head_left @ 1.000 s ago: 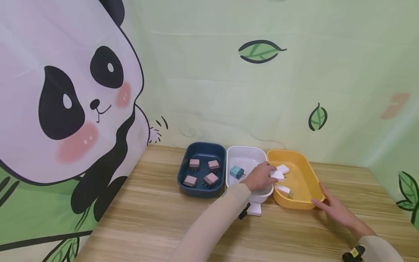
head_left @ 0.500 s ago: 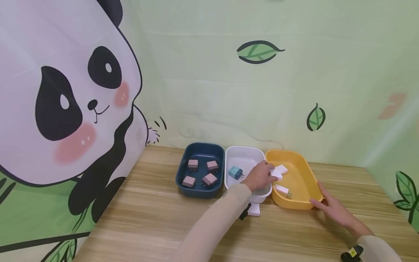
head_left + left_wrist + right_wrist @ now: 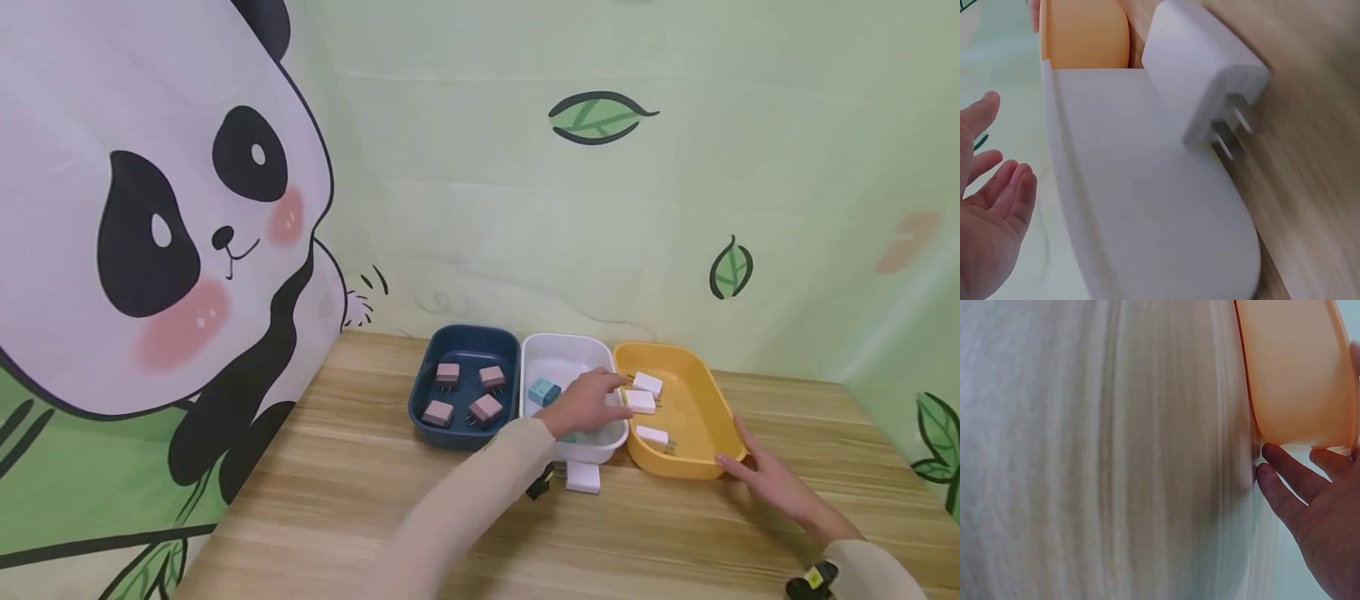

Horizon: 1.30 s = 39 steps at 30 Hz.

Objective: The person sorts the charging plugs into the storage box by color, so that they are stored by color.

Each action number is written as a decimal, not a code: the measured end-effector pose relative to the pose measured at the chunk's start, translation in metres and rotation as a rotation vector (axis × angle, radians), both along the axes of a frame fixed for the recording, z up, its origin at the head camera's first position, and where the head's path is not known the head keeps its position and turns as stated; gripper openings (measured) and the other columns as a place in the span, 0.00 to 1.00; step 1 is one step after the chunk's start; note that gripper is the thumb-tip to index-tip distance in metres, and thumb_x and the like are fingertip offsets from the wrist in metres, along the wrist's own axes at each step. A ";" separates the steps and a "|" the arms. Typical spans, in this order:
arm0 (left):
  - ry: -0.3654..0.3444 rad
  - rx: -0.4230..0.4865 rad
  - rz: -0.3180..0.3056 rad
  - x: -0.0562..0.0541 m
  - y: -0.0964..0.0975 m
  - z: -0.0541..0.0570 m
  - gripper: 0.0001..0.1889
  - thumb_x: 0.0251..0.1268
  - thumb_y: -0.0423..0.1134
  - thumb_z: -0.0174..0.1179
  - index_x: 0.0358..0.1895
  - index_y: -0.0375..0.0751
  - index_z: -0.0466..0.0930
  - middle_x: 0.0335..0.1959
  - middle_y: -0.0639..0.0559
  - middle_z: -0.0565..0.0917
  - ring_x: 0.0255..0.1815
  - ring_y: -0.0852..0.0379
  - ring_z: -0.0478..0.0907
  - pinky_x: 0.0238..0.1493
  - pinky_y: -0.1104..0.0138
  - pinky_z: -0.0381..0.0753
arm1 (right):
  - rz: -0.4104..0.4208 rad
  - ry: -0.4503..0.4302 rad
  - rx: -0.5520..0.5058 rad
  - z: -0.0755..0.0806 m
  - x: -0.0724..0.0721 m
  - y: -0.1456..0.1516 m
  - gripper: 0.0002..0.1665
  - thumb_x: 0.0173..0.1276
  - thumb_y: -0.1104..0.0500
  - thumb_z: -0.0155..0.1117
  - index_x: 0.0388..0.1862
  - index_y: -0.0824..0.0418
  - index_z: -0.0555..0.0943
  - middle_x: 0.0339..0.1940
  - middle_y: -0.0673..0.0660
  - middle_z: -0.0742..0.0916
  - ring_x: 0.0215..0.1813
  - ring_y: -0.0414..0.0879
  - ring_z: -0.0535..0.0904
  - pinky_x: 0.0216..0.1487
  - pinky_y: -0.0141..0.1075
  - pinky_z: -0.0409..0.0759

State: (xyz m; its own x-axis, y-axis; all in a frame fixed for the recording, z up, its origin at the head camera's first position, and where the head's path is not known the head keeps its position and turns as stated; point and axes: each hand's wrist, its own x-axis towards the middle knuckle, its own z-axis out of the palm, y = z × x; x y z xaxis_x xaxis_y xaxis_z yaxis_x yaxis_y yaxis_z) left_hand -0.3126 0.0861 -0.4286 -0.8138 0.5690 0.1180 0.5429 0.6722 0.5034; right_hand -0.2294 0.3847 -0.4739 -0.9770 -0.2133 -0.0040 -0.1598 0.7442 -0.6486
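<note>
My left hand (image 3: 588, 404) hovers over the right side of the white bin (image 3: 570, 342), fingers spread and holding nothing. Its fingertips reach the yellow bin's left rim, close to a white charger (image 3: 641, 402). Two more white chargers lie in that yellow bin (image 3: 693, 417), one behind (image 3: 647, 384) and one in front (image 3: 652, 436). At the yellow bin's near right corner, my right hand (image 3: 772, 479) rests its thumb and extended fingers against the wall. A teal charger (image 3: 543, 392) sits in the white bin; the left hand partly covers another teal piece.
A navy bin (image 3: 472, 333) on the left holds several pink chargers (image 3: 485, 408). Another white charger (image 3: 1191, 56) is on the wooden table (image 3: 337, 500), against the white bin's front outer wall, prongs outward. A printed cloth wall (image 3: 465, 208) stands behind the bins.
My left hand has let go of the white charger, which now lies in the yellow bin, and its fingers have opened and drawn slightly left. The right hand stays at the yellow bin.
</note>
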 end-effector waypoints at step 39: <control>-0.036 0.057 -0.221 0.068 -0.085 -0.021 0.23 0.61 0.48 0.64 0.58 0.45 0.77 0.53 0.57 0.78 0.49 0.64 0.73 0.47 0.78 0.73 | 0.016 0.010 0.037 0.003 0.001 -0.003 0.49 0.74 0.51 0.52 0.73 0.72 0.33 0.68 0.82 0.54 0.63 0.71 0.63 0.56 0.57 0.67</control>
State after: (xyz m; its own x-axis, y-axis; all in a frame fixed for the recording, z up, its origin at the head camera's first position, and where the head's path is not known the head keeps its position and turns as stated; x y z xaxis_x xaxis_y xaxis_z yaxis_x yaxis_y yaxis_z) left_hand -0.2447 0.0014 -0.4498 -0.6747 0.7268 0.1284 0.6548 0.5092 0.5586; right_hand -0.2280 0.3820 -0.4707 -0.9734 -0.2291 -0.0028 -0.1783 0.7648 -0.6191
